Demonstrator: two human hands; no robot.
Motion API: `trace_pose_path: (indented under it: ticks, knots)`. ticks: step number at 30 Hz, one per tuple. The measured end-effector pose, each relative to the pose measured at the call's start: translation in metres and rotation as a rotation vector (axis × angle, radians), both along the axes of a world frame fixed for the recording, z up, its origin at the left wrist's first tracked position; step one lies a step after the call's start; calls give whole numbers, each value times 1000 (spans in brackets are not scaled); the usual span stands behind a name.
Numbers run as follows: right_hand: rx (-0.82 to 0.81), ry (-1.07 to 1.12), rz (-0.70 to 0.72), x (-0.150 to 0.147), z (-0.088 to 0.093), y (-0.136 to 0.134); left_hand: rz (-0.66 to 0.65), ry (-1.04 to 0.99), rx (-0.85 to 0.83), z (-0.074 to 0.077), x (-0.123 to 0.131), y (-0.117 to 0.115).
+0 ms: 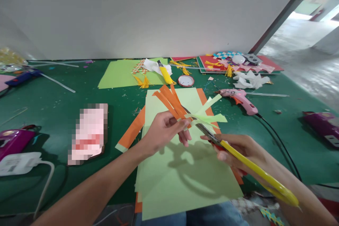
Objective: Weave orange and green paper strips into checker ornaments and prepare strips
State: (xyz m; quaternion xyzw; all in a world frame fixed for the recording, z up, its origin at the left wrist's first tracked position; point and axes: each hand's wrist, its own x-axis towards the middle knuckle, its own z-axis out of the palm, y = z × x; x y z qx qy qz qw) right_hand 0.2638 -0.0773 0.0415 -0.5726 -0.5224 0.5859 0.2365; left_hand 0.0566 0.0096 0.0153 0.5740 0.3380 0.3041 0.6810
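Observation:
My left hand [165, 130] pinches a small weave of orange paper strips [172, 102] and pale green paper strips [206, 114] whose ends fan out. My right hand [235, 152] grips a pair of scissors [212, 136] with metal blades, a long yellow handle and some red near the fingers. The blades reach in among the strips beside my left fingertips; how far apart they are is hard to make out. Below both hands lies a stack of pale green paper [190, 183], with orange sheets showing at its edges.
A pink glue gun [241, 100] with its cord lies at right. A phone [90, 134] rests at left, near a white plug [19, 164]. Behind are a yellow utility knife [165, 74], a tape roll [185, 81] and green sheets [116, 74]. A wall closes the back.

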Motion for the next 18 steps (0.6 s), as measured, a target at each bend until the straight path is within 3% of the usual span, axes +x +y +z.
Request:
trace_pose_path:
  ticks: [18]
  knots:
    - [26, -42, 27, -1, -5, -2, 24, -33, -9, -3, -1, 0]
